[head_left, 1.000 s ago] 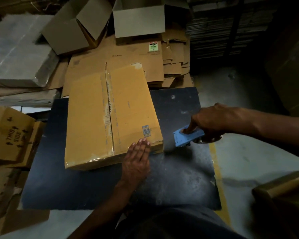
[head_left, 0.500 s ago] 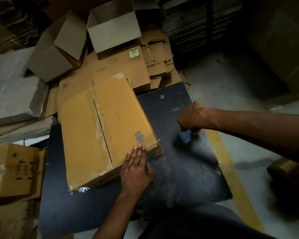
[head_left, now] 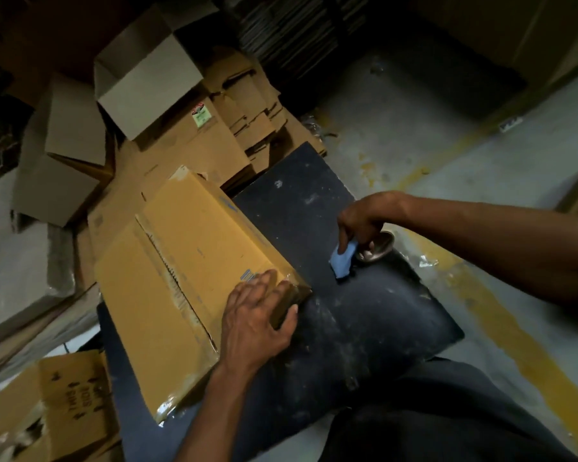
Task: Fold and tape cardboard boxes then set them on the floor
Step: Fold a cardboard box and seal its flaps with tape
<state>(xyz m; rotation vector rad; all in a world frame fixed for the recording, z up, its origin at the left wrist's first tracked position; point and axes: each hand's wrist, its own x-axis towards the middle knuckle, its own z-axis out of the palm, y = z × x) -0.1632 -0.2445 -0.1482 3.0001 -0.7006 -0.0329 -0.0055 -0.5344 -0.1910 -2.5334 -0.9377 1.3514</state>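
Observation:
A flat brown cardboard box [head_left: 181, 281] lies on the dark table [head_left: 364, 328], its centre seam covered by clear tape. My left hand [head_left: 257, 315] rests on the box's near right corner, fingers flat on top and thumb wrapped round the side edge. My right hand [head_left: 364, 221] grips a blue tape dispenser [head_left: 342, 263] with its tape roll [head_left: 376, 246], set down on the table to the right of the box and apart from it.
Open grey-brown boxes [head_left: 147, 81] and flattened cardboard stacks [head_left: 241, 128] lie beyond the table. A box printed "THIS SIDE UP" [head_left: 57, 405] stands at the lower left. Concrete floor with a yellow line [head_left: 514, 328] runs on the right.
My left hand has slid up onto the box corner, the thumb now round its side. My right hand with the dispenser stays on the table to the right. The view has tilted.

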